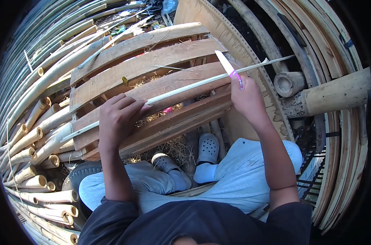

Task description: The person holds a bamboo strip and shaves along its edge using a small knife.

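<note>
A long pale bamboo strip [189,89] runs slantwise over a slatted wooden pallet [152,61]. My left hand [119,116] is closed around the strip toward its lower left end. In my right hand [246,96] is a knife [226,65] with a white blade and a purple-and-white handle, its tip pointing up and away. The knife crosses the strip in this view, handle close to it. A curl of shaving [266,61] stands up from the strip near its far right end.
Stacked bamboo poles [38,134] fill the left side. A thick bamboo pole [336,96] juts in from the right beside long split lengths [340,171]. A curved brown board [251,49] leans behind the pallet. My feet in grey clogs [208,147] rest below it among straw.
</note>
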### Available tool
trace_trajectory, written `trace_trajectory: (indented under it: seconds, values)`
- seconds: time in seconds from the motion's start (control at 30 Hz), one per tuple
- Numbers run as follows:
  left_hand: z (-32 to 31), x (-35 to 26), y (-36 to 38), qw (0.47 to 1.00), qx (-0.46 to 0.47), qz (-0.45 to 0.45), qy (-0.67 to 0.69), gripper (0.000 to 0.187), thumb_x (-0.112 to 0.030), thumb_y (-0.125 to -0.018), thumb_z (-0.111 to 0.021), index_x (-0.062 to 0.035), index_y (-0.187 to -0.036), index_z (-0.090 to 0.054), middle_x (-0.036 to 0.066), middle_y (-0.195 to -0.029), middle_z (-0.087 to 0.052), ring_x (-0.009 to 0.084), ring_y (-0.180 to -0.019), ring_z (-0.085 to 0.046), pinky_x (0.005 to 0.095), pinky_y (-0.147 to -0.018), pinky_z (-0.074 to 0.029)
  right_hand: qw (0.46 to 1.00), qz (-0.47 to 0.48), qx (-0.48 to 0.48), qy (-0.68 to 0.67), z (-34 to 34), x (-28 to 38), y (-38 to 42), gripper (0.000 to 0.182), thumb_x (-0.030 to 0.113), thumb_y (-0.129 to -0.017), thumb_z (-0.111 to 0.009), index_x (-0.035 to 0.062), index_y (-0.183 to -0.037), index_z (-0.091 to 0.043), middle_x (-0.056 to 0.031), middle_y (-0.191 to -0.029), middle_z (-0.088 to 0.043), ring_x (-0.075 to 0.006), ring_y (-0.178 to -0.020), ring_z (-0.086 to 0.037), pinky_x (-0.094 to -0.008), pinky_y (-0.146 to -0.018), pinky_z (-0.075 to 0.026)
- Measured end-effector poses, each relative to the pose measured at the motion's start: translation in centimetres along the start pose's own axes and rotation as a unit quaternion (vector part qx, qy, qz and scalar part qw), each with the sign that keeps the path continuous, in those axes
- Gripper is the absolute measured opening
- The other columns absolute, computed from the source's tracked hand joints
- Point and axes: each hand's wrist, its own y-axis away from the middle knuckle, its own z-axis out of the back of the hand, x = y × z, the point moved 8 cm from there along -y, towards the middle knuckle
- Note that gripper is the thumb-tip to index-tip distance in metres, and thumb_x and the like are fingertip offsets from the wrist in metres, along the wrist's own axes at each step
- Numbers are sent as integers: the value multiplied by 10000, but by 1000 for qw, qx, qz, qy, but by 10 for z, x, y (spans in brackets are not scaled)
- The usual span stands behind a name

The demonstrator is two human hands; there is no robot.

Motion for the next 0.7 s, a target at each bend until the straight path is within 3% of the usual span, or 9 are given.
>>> trace_trajectory:
  seconds: [0.2,0.3,0.43,0.53,0.67,0.7]
  values:
    - [0,-1,-2,1000,0,-5,9,170,-197,-790,-844,-84,-898,-777,40,-720,-656,213,-664,-607,348,-586,-479,998,23,-48,-23,-9,-2,9,429,293,-1066,-479,-62,-903,-657,-280,-799,-684,-445,-841,-700,-510,-768,-521]
    - [-1,-5,-2,1000,-2,2,0,164,-201,-790,-837,-106,-898,-759,28,-726,-640,211,-675,-614,359,-593,-485,996,-50,-38,-62,16,-11,-4,469,329,-1080,-467,-62,-897,-650,-289,-790,-671,-464,-838,-690,-523,-774,-512]
    - [-3,-8,-4,1000,-9,2,4,156,-203,-791,-838,-112,-892,-762,22,-716,-637,208,-664,-610,358,-582,-475,998,53,11,-14,-30,19,32,446,322,-1072,-485,-49,-874,-633,-266,-760,-651,-445,-797,-680,-488,-738,-516]
    - [-3,-8,-6,1000,-12,10,6,153,-204,-790,-838,-114,-890,-763,19,-716,-638,204,-666,-610,359,-580,-472,999,-15,-1,-42,-5,4,14,417,297,-1065,-485,-46,-885,-640,-275,-790,-661,-460,-820,-678,-500,-752,-517]
    - [-3,-6,-3,1000,-10,22,11,167,-196,-788,-839,-92,-908,-787,39,-723,-658,209,-668,-614,349,-595,-486,999,8,-48,-19,-2,-5,7,393,278,-1056,-492,-47,-896,-644,-282,-805,-665,-472,-823,-677,-513,-762,-516]
    - [-3,-6,-3,1000,-10,23,11,167,-196,-788,-839,-92,-908,-787,39,-723,-658,209,-668,-614,349,-595,-486,999,11,-4,-38,-19,10,21,393,284,-1053,-495,-50,-918,-653,-298,-821,-668,-485,-855,-676,-523,-776,-516]
